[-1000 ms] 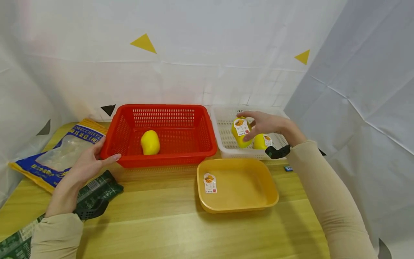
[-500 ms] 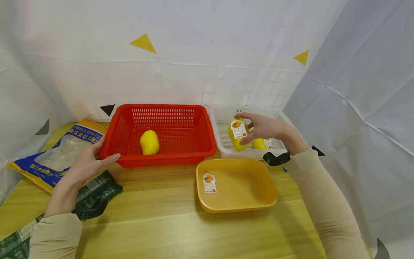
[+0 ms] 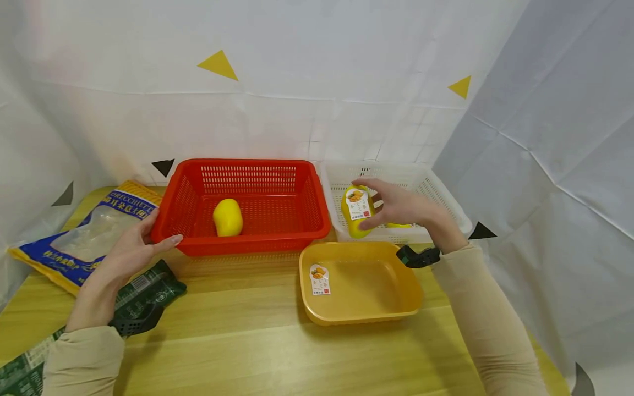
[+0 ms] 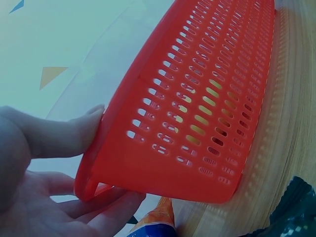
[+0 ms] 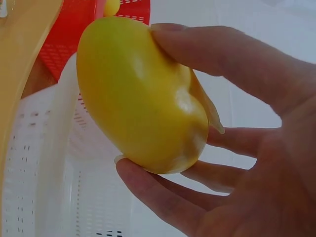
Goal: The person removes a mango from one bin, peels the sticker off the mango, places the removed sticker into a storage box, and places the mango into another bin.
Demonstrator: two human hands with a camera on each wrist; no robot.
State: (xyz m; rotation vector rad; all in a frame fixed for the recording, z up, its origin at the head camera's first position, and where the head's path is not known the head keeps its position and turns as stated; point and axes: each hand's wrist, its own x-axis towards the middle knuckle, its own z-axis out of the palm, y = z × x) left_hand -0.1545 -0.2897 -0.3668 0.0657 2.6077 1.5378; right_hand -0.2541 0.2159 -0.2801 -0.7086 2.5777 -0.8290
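A: What kind of room?
B: White sheets (image 3: 297,121) for walls, with yellow triangles (image 3: 219,65) on the back one.

A: And down below?
B: A wood worktop (image 3: 238,346), shiny in the middle.

A: With what on top?
B: At the back, a red basket (image 3: 267,245), and just right of it a white basket (image 3: 443,192). Way over left, a blue and yellow bag (image 3: 84,247) and a green bag (image 3: 143,291). In front of the white basket, a yellow tub (image 3: 371,283).

A: And the left grip (image 3: 131,250)?
B: Clamped on the front left corner of the red basket, thumb on one side of the edge, fingers on the other.

A: And the right grip (image 3: 396,203)?
B: Clamped too, but on a yellow mango (image 5: 140,96). Thumb on one side, fingers bent round the other, only as far apart as the fat part of the fruit. Held over the front left part of the white basket.

A: Any more fruit?
B: A second mango (image 3: 228,218) in the red basket, near the front.

A: Looks like what, the held one?
B: Smooth, shiny and curvy, yellow with some green at one end. Tipped a little, with a white sticker (image 3: 359,204) on the side.
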